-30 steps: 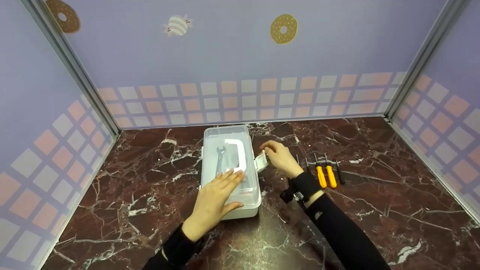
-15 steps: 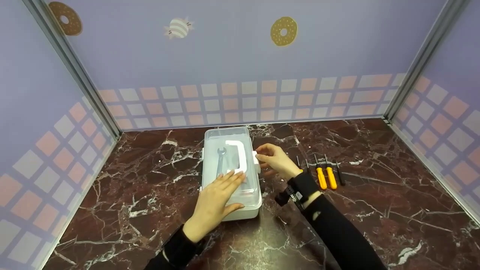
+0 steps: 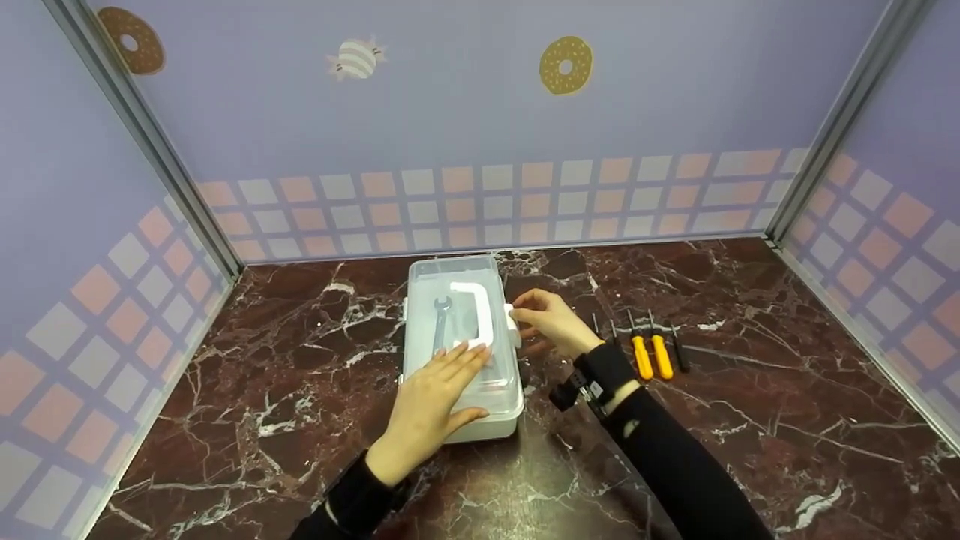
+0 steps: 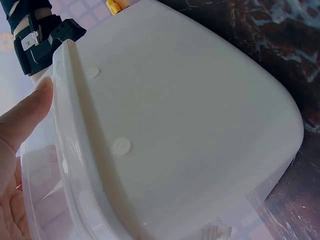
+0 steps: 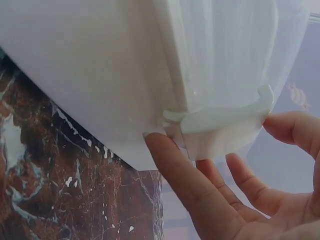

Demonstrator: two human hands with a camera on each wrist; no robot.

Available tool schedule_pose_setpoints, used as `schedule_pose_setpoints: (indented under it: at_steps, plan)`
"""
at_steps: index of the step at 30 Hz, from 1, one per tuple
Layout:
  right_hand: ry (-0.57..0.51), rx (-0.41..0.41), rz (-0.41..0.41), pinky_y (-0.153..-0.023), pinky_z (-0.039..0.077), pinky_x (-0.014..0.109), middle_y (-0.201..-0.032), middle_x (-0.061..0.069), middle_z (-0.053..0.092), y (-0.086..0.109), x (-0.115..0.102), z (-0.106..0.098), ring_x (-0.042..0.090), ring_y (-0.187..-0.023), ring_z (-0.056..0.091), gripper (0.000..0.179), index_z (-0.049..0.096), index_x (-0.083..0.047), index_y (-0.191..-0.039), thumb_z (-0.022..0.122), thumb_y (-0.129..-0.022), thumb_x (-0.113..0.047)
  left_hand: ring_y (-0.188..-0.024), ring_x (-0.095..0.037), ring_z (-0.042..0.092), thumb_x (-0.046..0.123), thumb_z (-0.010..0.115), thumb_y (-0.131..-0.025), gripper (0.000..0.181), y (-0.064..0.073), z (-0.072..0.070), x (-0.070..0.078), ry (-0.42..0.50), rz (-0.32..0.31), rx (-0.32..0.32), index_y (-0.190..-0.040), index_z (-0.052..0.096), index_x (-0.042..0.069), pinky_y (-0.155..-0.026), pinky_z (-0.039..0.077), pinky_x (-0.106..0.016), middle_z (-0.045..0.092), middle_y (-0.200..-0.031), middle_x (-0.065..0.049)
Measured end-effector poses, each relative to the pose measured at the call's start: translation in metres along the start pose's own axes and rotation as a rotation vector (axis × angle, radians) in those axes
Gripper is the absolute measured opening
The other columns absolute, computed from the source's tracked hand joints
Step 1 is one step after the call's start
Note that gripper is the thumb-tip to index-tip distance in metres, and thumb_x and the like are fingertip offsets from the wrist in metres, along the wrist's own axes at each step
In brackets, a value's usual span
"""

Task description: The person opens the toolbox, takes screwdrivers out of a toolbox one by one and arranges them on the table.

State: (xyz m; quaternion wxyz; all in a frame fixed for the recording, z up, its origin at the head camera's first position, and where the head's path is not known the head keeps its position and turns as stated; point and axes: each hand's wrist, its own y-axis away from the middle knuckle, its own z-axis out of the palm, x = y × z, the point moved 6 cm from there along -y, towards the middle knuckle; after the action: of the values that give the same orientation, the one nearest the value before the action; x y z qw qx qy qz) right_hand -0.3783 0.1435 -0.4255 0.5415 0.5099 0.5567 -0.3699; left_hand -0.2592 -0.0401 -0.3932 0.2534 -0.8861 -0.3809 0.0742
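A plastic toolbox point(image 3: 442, 274) with a see-through lid and white base stands in the middle of the table, its lid down. Through the lid shows a wrench point(image 3: 441, 319), beside the white carry handle point(image 3: 484, 311). My left hand point(image 3: 435, 394) lies flat on the near part of the lid, its fingers straight and reaching the handle's near end. On the box's right side, my right hand point(image 3: 551, 319) holds the white latch point(image 5: 220, 132) between its fingertips. In the right wrist view, the latch stands tilted out from the lid, with fingertips at both its ends.
Right of the right hand lie two yellow-handled screwdrivers point(image 3: 652, 356), a thin black tool point(image 3: 679, 352) and other slim shafts partly hidden by the wrist. The dark red marble table point(image 3: 300, 420) is bounded by patterned walls point(image 3: 480, 135) at the back and sides.
A second ago the latch stuck out to the right with my right hand above it. The latch then swung in against the box, the right fingers following. My left hand stayed on the lid.
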Motion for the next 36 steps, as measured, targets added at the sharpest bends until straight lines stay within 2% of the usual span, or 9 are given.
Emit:
schedule_pose_setpoints:
  at_steps: [6, 10, 14, 18, 25, 32, 36]
  plan:
    - [0.045, 0.019, -0.015, -0.074, 0.062, 0.051, -0.102, 0.009, 0.063, -0.001, 0.004, -0.001, 0.017, -0.071, 0.066, 0.039, 0.05, 0.007, -0.126, 0.061, -0.095, -0.013, -0.133, -0.027, 0.054, 0.041, 0.082, -0.07, 0.081, 0.0, 0.0, 0.0, 0.001, 0.003, -0.003, -0.14, 0.054, 0.011, -0.112, 0.044, -0.043, 0.058, -0.142, -0.007]
    - [0.012, 0.025, 0.009, -0.066, 0.063, 0.041, -0.092, 0.005, 0.062, -0.003, 0.01, -0.001, 0.015, -0.066, 0.063, 0.032, 0.053, 0.004, -0.119, 0.062, -0.094, -0.013, -0.132, -0.027, 0.055, 0.04, 0.082, -0.07, 0.081, 0.0, -0.001, 0.001, 0.0, 0.012, 0.005, -0.141, 0.054, 0.011, -0.112, 0.044, -0.043, 0.058, -0.142, -0.007]
    - [-0.007, 0.027, 0.034, -0.064, 0.063, 0.036, -0.086, 0.003, 0.062, -0.004, 0.017, 0.001, 0.016, -0.065, 0.063, 0.022, 0.055, 0.0, -0.111, 0.062, -0.094, -0.012, -0.132, -0.027, 0.055, 0.04, 0.082, -0.07, 0.081, 0.001, -0.001, 0.001, -0.005, 0.017, 0.012, -0.141, 0.054, 0.011, -0.111, 0.044, -0.043, 0.058, -0.142, -0.007]
    - [-0.006, 0.031, 0.041, -0.065, 0.063, 0.035, -0.087, 0.005, 0.063, -0.005, 0.021, 0.002, 0.017, -0.067, 0.065, 0.018, 0.055, 0.0, -0.108, 0.06, -0.095, -0.012, -0.132, -0.028, 0.055, 0.04, 0.082, -0.07, 0.081, 0.001, 0.0, 0.001, -0.001, 0.015, 0.01, -0.141, 0.054, 0.011, -0.112, 0.044, -0.043, 0.058, -0.142, -0.008]
    - [-0.06, 0.052, 0.04, -0.071, 0.064, 0.039, -0.098, 0.007, 0.063, -0.005, 0.027, 0.003, 0.018, -0.072, 0.067, 0.013, 0.056, -0.001, -0.105, 0.059, -0.096, -0.011, -0.132, -0.027, 0.055, 0.04, 0.082, -0.07, 0.083, 0.001, 0.001, 0.001, 0.004, 0.016, 0.011, -0.142, 0.053, 0.011, -0.112, 0.044, -0.043, 0.058, -0.142, -0.007]
    - [-0.115, 0.065, 0.012, -0.062, 0.062, 0.033, -0.1, 0.007, 0.061, -0.003, 0.025, 0.008, 0.017, -0.078, 0.066, 0.008, 0.053, -0.002, -0.1, 0.057, -0.096, -0.007, -0.131, -0.027, 0.056, 0.041, 0.083, -0.069, 0.083, 0.0, 0.001, -0.001, 0.003, 0.028, 0.021, -0.141, 0.054, 0.011, -0.111, 0.045, -0.043, 0.059, -0.141, -0.008]
    - [-0.134, 0.076, 0.003, -0.062, 0.062, 0.034, -0.097, 0.006, 0.06, -0.003, 0.025, 0.01, 0.017, -0.081, 0.064, 0.005, 0.053, -0.002, -0.098, 0.056, -0.095, -0.005, -0.13, -0.027, 0.056, 0.041, 0.083, -0.068, 0.083, 0.0, 0.001, -0.001, 0.006, 0.038, 0.033, -0.14, 0.055, 0.01, -0.11, 0.045, -0.043, 0.059, -0.141, -0.008]
